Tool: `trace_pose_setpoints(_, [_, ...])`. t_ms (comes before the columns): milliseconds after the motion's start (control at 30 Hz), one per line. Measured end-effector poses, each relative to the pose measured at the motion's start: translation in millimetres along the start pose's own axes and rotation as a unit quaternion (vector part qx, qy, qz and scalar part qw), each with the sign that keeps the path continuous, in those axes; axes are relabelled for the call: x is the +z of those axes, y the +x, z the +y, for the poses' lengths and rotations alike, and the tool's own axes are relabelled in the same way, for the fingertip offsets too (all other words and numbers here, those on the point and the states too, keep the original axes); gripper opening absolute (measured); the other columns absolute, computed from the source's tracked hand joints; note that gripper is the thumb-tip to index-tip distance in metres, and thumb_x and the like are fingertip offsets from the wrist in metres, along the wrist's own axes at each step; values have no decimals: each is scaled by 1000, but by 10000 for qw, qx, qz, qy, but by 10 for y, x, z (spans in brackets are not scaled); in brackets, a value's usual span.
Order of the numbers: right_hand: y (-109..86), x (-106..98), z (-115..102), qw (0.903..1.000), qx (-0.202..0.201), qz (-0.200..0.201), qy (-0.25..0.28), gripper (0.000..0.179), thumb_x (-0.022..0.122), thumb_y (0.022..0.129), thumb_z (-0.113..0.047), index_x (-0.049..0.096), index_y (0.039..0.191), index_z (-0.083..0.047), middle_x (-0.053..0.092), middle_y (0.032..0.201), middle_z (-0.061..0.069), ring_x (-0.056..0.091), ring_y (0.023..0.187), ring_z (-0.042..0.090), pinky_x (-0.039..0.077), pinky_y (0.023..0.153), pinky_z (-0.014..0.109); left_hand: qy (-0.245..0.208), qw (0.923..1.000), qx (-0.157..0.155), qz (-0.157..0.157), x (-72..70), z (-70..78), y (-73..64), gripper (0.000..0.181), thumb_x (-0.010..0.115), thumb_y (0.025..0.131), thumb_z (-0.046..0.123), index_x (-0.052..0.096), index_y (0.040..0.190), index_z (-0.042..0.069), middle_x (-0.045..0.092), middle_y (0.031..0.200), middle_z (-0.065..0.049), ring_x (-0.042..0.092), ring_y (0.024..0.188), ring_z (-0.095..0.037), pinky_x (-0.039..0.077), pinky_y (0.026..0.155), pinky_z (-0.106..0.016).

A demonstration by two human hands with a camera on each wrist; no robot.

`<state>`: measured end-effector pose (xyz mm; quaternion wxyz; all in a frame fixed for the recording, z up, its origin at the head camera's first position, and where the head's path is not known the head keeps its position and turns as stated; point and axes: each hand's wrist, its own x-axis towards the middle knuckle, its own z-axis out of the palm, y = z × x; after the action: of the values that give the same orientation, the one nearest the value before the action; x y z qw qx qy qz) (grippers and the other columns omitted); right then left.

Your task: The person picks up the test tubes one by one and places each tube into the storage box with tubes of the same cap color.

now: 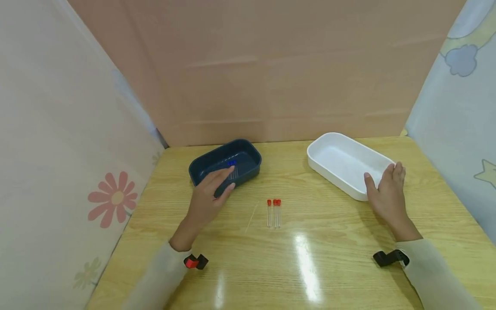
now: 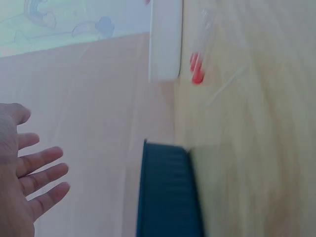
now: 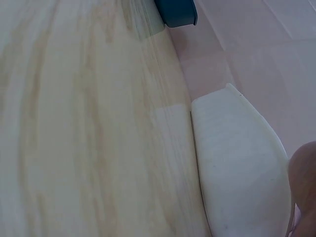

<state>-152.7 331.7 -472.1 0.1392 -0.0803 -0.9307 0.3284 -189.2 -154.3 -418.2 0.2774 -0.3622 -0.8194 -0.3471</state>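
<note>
My left hand (image 1: 209, 194) hovers over the near left side of a dark blue tray (image 1: 201, 165), its fingers loosely extended and apart in the left wrist view. Inside that tray lie several slim clear tubes with blue caps (image 1: 232, 163), partly covered by the fingers. At the near right corner of a white tray (image 1: 333, 169), my right hand (image 1: 389, 197) rests with straight fingers along the right end and the thumb by the near side. Between the trays, nearer to me, lie three clear tubes with red caps (image 1: 275, 213).
A thin pale stick-like strip (image 1: 252, 218) lies left of the red-capped tubes. The wooden table (image 1: 267, 267) ends at a brown covered wall (image 1: 267, 73) behind the trays. Patterned sheets (image 1: 58, 129) hang at both sides.
</note>
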Motion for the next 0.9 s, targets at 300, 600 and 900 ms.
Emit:
trace_pose_setpoints(300, [-11,2,-20,10000,41,-67,-17,86,36,108,-39,-13,148,19,-30,156,31,-29,145,45,-7,116,63,-117,9840,-684,-1642,356,213,-236,55,75,94,30,60,143,12,64,137,-5,60,126,-23,52,98,-42])
trace_pose_setpoints(600, [12,39,-19,10000,-32,-56,-44,86,35,108,-41,-12,149,19,-27,158,31,-26,146,46,-5,116,65,375,9463,-1217,-2971,675,228,-277,78,80,85,50,54,149,14,53,144,-4,49,135,-23,47,104,-43])
trace_pose_setpoints(900, [-20,3,5,10000,19,-45,-55,86,35,108,-40,-12,149,19,-26,159,31,-24,147,46,-4,116,65,494,9239,-1435,-3512,865,196,-285,103,82,75,63,41,157,15,43,151,-6,38,142,-25,38,113,-45])
